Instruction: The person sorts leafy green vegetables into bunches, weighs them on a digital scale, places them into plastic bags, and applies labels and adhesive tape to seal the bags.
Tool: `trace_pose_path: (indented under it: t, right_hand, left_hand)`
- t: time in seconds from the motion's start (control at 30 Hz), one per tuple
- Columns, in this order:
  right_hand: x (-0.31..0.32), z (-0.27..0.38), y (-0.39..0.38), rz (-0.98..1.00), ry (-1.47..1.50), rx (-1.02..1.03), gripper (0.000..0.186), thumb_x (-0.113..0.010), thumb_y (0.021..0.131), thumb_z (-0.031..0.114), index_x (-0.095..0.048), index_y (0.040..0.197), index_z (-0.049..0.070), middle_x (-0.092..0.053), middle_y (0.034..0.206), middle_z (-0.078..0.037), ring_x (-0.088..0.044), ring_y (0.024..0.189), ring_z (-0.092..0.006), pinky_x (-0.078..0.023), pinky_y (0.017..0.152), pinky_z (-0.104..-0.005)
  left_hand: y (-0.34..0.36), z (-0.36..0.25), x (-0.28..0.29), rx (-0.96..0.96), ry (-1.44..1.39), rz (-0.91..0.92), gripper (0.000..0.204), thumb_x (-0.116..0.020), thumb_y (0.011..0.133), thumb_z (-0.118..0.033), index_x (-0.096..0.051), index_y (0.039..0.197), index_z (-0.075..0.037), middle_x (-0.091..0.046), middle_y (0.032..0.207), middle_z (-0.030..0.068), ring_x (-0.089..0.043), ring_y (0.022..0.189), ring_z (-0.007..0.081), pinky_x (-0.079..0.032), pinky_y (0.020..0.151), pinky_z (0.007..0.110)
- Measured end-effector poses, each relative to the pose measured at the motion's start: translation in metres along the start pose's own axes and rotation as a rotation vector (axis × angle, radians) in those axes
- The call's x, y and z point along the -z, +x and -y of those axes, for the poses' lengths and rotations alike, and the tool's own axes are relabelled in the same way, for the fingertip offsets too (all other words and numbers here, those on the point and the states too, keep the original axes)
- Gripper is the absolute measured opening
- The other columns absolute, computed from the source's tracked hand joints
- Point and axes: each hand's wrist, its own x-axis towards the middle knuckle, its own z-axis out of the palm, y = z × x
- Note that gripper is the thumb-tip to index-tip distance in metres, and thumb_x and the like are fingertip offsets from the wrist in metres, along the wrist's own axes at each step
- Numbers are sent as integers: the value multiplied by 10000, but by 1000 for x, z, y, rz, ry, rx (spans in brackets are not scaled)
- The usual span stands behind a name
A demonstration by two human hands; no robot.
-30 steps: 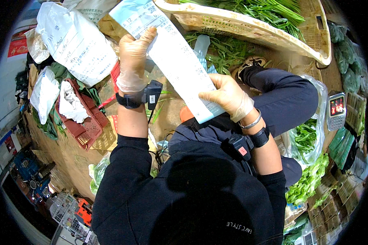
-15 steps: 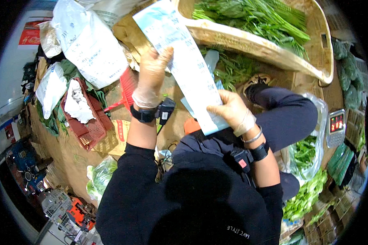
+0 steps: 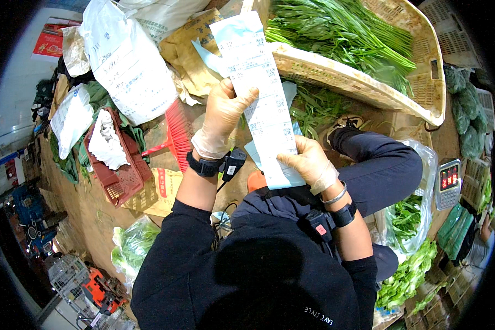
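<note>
A long strip of printed label stickers (image 3: 269,104), white with pale blue ends, stretches in front of me between both hands. My left hand (image 3: 221,118), in a thin clear glove, pinches its left edge about midway up, thumb on top. Farther down, my right hand (image 3: 313,165), also gloved, grips the lower right edge with its thumb across the face. More pale blue label paper shows behind the strip. Beyond it, a cream plastic crate (image 3: 352,71) holds a bundle of long-stemmed leafy greens (image 3: 341,33).
Left of me lie a red broom head (image 3: 177,135), a dark red basket (image 3: 127,179) with white cloth, and a white sack (image 3: 126,66). A bagged green vegetable (image 3: 135,245) sits near my left elbow. On the right are a scale display (image 3: 449,179) and leafy greens (image 3: 407,278).
The strip now stands more upright, and its upper end has swung right. My left hand has moved right and slightly down with it; the right hand keeps its hold, a little lower.
</note>
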Motion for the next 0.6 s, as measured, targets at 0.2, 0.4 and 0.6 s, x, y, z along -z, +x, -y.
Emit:
trace_pose_path:
  t: [0.2, 0.4, 0.6]
  right_hand:
    - [0, 1, 0, -9, -38, 7, 247, -610, 778, 65, -594, 1004, -35, -645, 897, -60, -601, 764, -110, -491, 675, -248]
    - [-2, -2, 2, 3, -6, 14, 253, -617, 770, 83, -600, 996, -30, -651, 887, -70, -603, 761, -115, -492, 673, -255]
    - [-2, -19, 1, 290, -537, 58, 317, -637, 733, 210, -620, 995, 32, -655, 862, -150, -638, 760, -222, -495, 706, -312]
  left_hand:
    - [-2, 1, -3, 2, 21, -43, 235, -649, 800, -52, -571, 1013, 9, -640, 966, 74, -594, 844, 117, -474, 767, 257]
    - [-3, 2, -1, -9, 20, -69, 208, -641, 804, -61, -586, 994, 5, -641, 944, 70, -590, 819, 113, -474, 735, 255]
    - [-3, -8, 71, 90, 383, -255, 235, -550, 817, -81, -573, 1022, 32, -627, 907, 65, -579, 778, 123, -471, 701, 256]
